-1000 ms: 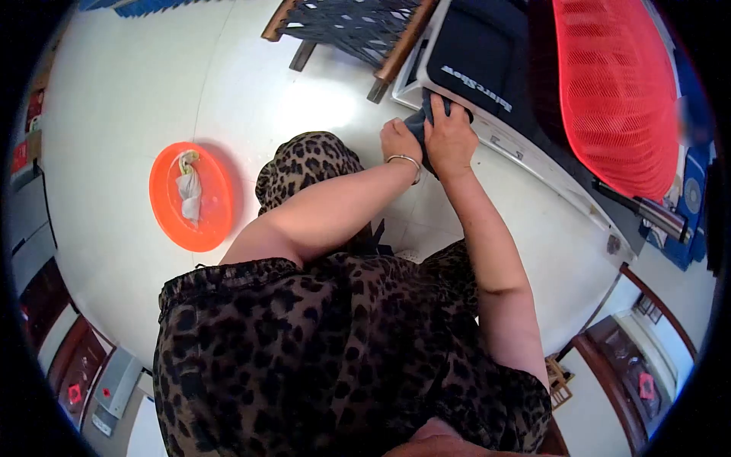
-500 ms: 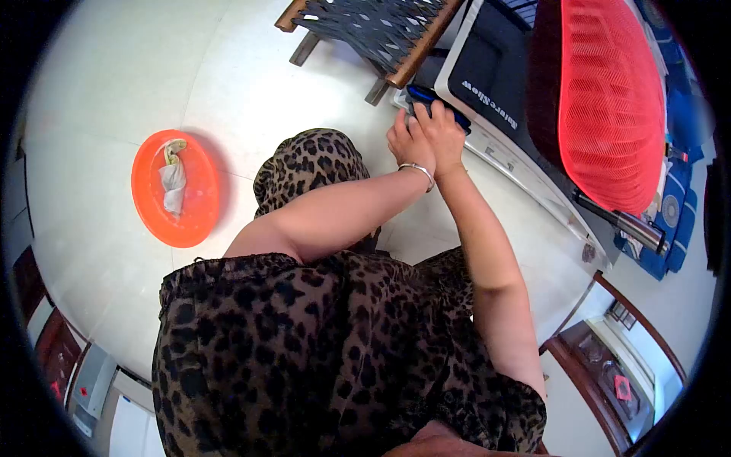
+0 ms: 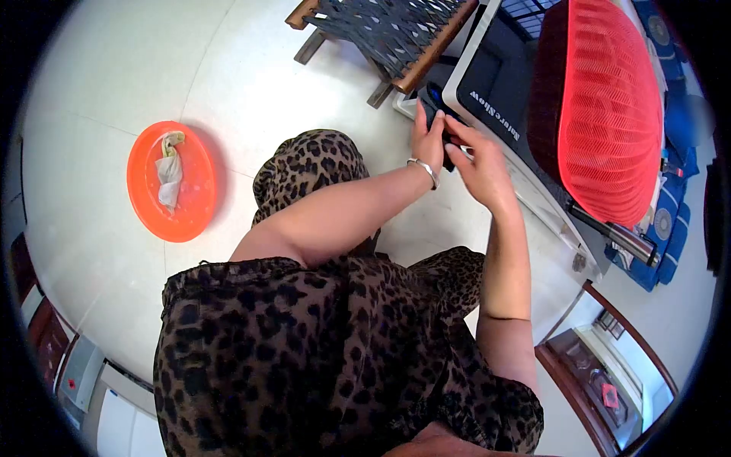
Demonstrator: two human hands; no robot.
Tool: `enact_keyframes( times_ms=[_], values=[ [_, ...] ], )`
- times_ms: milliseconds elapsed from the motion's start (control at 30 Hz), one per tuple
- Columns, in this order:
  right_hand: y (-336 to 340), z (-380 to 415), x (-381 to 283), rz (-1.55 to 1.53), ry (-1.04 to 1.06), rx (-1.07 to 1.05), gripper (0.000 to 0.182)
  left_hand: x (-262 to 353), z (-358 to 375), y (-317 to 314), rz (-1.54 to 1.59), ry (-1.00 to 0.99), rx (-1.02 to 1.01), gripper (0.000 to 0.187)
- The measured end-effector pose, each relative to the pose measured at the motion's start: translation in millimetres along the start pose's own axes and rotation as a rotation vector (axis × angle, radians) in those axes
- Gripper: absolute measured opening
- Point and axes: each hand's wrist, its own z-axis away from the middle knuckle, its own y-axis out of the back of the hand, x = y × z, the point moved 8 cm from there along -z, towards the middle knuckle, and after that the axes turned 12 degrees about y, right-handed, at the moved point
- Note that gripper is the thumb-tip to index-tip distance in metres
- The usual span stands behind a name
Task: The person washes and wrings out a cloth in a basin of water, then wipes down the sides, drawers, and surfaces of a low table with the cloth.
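Both my hands are around a dark, blackish object (image 3: 448,156), which my fingers partly hide; its kind I cannot tell. My left hand (image 3: 429,145), with a silver bangle at the wrist, grips it from the left. From the other side my right hand (image 3: 483,164) holds it between thumb and bent fingers. Just beyond the fingertips, a black item with a blue patch (image 3: 434,93) lies by the white base of a low black-topped table (image 3: 491,76).
An orange basin (image 3: 141,206) with a wrapped whitish cloth (image 3: 170,179) inside is on the pale floor at left. A woven-strap stool (image 3: 381,34) stands ahead. On the table rest a red mesh cover (image 3: 613,114) and a metallic cylinder (image 3: 632,242). A wooden-framed chair (image 3: 567,373) is at lower right.
My hands, overlapping on the dark blue-black item at the table base before, have drawn apart and slightly back toward me. The dark object now shows upright between them.
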Motion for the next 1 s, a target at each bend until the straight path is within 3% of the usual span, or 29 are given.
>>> enact_keyframes(
  times_ms=[33,133,167,200,233,333,367,400,467,667,733,800,833,1000],
  values=[
    [15,1,-8,-0.025,0.026,0.09,0.034,0,-10,6,-0.038,-0.125,0.092,0.06],
    [66,-5,-12,0.037,0.141,0.42,0.025,-9,-27,22,-0.176,-0.145,0.203,0.055],
    [78,-10,-2,0.072,0.147,0.467,0.025,-17,-45,26,-0.139,-0.139,0.132,0.053],
    [87,-15,4,0.109,0.158,0.515,0.024,2,-29,29,-0.209,-0.079,0.261,0.05],
    [91,-21,11,0.102,0.105,0.528,0.026,0,-40,33,-0.196,-0.122,0.252,0.047],
    [87,-31,18,0.409,0.332,0.539,0.031,-9,-69,45,-0.251,-0.182,0.3,0.038],
    [80,-32,11,0.537,0.377,0.474,0.037,-28,-92,52,-0.194,-0.117,0.243,0.034],
    [82,-31,12,0.525,0.376,0.457,0.04,-21,-87,54,-0.273,-0.141,0.355,0.033],
    [79,-30,6,0.57,0.375,0.428,0.042,-11,-84,58,-0.351,-0.125,0.37,0.032],
    [80,-18,-13,0.636,0.34,0.419,0.045,-14,-95,77,-0.576,0.212,0.552,0.037],
    [79,-14,-21,0.643,0.345,0.437,0.046,-19,-91,82,-0.603,0.298,0.641,0.05],
    [74,-14,-26,0.648,0.346,0.455,0.047,-30,-82,91,-0.318,0.24,0.752,0.051],
    [70,-16,-29,0.66,0.341,0.462,0.047,-38,-83,97,-0.301,0.316,0.77,0.049],
    [31,-28,-39,0.675,0.343,0.473,0.049,-89,-89,92,0.092,0.435,0.44,0.043]
  ],
)
